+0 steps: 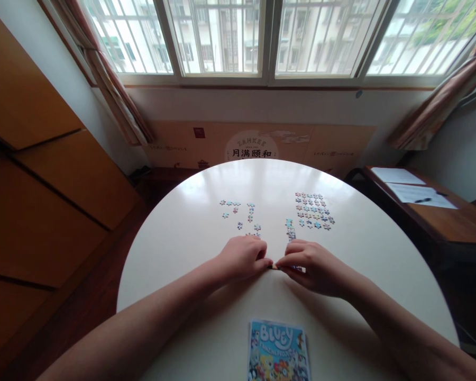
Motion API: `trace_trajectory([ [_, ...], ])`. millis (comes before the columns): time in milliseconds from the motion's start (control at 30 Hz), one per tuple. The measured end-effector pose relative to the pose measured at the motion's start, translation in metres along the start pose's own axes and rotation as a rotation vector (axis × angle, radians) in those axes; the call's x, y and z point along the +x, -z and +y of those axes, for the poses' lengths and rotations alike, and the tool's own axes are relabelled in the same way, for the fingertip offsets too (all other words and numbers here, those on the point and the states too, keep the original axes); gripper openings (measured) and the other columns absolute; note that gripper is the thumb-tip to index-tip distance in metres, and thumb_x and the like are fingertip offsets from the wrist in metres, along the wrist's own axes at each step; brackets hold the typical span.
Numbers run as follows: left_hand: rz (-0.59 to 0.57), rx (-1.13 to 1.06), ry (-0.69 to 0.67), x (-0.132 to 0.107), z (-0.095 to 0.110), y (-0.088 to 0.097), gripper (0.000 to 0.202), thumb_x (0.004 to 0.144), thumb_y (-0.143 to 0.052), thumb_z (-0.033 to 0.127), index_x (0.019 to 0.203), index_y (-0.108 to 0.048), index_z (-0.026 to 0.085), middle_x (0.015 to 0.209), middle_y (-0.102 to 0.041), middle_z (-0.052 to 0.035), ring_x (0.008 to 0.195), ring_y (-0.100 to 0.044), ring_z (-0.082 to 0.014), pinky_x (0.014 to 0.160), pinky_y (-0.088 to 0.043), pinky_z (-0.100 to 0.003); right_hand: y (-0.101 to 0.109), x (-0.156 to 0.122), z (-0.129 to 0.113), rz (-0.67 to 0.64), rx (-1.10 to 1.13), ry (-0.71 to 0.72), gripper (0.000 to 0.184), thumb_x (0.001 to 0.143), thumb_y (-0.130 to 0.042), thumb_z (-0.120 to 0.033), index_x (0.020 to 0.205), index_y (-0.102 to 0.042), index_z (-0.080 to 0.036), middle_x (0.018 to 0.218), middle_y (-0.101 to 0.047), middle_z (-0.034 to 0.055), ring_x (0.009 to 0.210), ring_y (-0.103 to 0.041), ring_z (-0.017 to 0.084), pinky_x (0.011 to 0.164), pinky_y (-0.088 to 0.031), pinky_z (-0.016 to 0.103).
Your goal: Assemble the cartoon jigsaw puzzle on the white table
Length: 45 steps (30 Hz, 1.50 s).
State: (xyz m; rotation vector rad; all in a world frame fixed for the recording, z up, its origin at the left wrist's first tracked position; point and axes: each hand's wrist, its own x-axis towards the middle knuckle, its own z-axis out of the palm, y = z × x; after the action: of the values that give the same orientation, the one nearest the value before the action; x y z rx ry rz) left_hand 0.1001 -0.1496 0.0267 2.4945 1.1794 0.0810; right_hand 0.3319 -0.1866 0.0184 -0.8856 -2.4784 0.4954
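Pinching small puzzle bit (275,266): left hand (243,257) is gripping one end, right hand (315,265) the other; should be keeping it level with worktop (162,254).

At twelve o'clock, a barred window (270,42) stands above a beige panel (257,138) lettered ZANKEE. One curtain (117,95) hangs at ten o'clock, a second curtain (436,100) at two. A brown cabinet (43,222) fills nine o'clock; at three, papers (406,192) lie on a brown side surface (466,225).

a blue card (278,351) reads "bluey", a tan panel (291,150) "zankee", "月满颐和".
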Motion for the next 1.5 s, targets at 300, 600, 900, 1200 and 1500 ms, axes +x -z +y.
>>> trace_trajectory([
  [300, 0.307, 0.015, 0.036, 0.0, -0.05, 0.027, 0.041, 0.102, -0.04, 0.041, 0.071, -0.056, 0.021, 0.077, -0.065, -0.0042, 0.073, -0.058, -0.0187, 0.067, -0.044, -0.031, 0.007, -0.002, 0.007, 0.17, 0.074, -0.032, 0.019, 0.098, -0.059, -0.024, 0.101, -0.078, -0.022, 0.081, -0.072, 0.0056, 0.074, -0.065, 0.017, 0.067, -0.052, 0.031],
  [600, 0.603, 0.087, 0.421, 0.016, -0.143, 0.027, 0.037, 0.096, -0.043, 0.029, 0.12, -0.07, 0.021, 0.126, -0.068, -0.0112, 0.119, -0.057, -0.0281, 0.108, -0.042, -0.044, 0.012, -0.003, 0.011, 0.328, 0.056, -0.093, 0.018, 0.096, -0.061, -0.024, 0.1, -0.079, -0.022, 0.076, -0.071, 0.0044, 0.067, -0.064, 0.016, 0.059, -0.051, 0.03],
  [900, 0.502, 0.109, 0.438, 0.028, -0.144, 0.014, 0.041, 0.1, -0.045, 0.035, 0.131, -0.07, 0.028, 0.143, -0.057, -0.0101, 0.135, -0.046, -0.0335, 0.116, -0.034, -0.052, 0.02, -0.007, 0.01, 0.338, 0.058, -0.178, 0.016, 0.093, -0.064, -0.027, 0.095, -0.08, -0.024, 0.077, -0.073, 0.0025, 0.063, -0.059, 0.014, 0.062, -0.049, 0.031],
  [1200, 0.509, 0.045, 0.36, 0.029, -0.15, 0.017, 0.036, 0.097, -0.045, 0.025, 0.12, -0.073, 0.02, 0.134, -0.062, -0.0096, 0.127, -0.05, -0.0278, 0.116, -0.036, -0.044, 0.02, -0.007, 0.012, 0.326, 0.059, -0.223, 0.018, 0.092, -0.065, -0.03, 0.092, -0.081, -0.023, 0.077, -0.073, 0.0039, 0.062, -0.056, 0.014, 0.06, -0.047, 0.032],
  [1500, 0.516, 0.034, 0.315, 0.03, -0.146, 0.018, 0.038, 0.095, -0.045, 0.023, 0.117, -0.074, 0.013, 0.126, -0.07, -0.0104, 0.117, -0.059, -0.0234, 0.114, -0.041, -0.037, 0.02, -0.007, 0.012, 0.331, 0.062, -0.213, 0.018, 0.093, -0.065, -0.03, 0.092, -0.082, -0.022, 0.075, -0.072, 0.0044, 0.061, -0.056, 0.014, 0.06, -0.047, 0.033],
])
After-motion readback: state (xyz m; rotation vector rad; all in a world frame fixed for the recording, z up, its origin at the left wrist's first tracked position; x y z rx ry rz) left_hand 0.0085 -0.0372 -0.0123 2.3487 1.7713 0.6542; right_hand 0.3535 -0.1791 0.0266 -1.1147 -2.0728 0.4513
